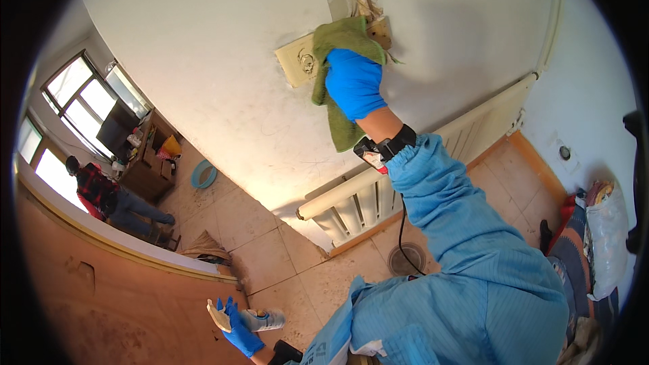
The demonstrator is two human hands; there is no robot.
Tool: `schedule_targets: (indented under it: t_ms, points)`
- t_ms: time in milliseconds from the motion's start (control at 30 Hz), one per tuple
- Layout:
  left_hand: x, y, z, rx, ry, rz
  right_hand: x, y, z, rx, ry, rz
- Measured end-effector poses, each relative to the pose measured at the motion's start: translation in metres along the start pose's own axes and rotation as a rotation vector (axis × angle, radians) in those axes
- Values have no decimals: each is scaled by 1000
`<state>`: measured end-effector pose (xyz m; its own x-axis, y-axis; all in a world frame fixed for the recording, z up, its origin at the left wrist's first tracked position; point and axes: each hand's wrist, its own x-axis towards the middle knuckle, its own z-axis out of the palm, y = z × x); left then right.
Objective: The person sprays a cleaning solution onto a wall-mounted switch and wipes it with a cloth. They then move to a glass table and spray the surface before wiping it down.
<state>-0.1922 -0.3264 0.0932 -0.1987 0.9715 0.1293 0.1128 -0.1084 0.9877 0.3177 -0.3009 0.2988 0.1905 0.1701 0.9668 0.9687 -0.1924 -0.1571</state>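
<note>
My right hand (353, 84), in a blue glove, is closed on a green cloth (345, 132) pressed against the wall at a cream switch plate (294, 61). Behind the cloth's upper edge are a brownish fitting (379, 30) and cables running up the wall. Low at the bottom left, my left hand (240, 330), also gloved in blue, holds a spray can (269, 319) lying sideways and a flat cream-coloured piece (218, 315) I cannot identify.
A white radiator (358, 209) runs below the cloth. At the left, another person (118, 203) stands near a wooden cabinet (152, 172) and blue basin (203, 174). A brown door (101, 297) fills the lower left; bags (602, 243) are piled at the right; a black cord hangs floorward.
</note>
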Motion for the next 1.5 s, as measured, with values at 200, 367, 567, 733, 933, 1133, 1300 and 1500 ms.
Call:
schedule_targets:
  t_ms: [200,367,567,733,933,1133,1300,1500]
  points:
    - [-8,-19,-21,-30,65,14,-8,7,5,-51,-109,80]
    - [-10,-15,-19,-45,74,21,-46,14,19,96,-17,4]
    - [-9,6,-6,39,53,-50,-89,15,20,97,-71,36]
    - [-8,-6,-12,1,30,78,-92,15,24,60,-87,101]
    - [-13,-24,-34,-60,86,-26,-97,-3,43,106,-44,72]
    - [-5,-36,-41,-112,90,-8,-105,-27,62,210,-113,-33]
    - [14,-44,-39,-29,35,35,-106,-16,55,158,-198,-8]
    - [9,-28,-29,3,52,17,-83,-15,45,86,-130,-27]
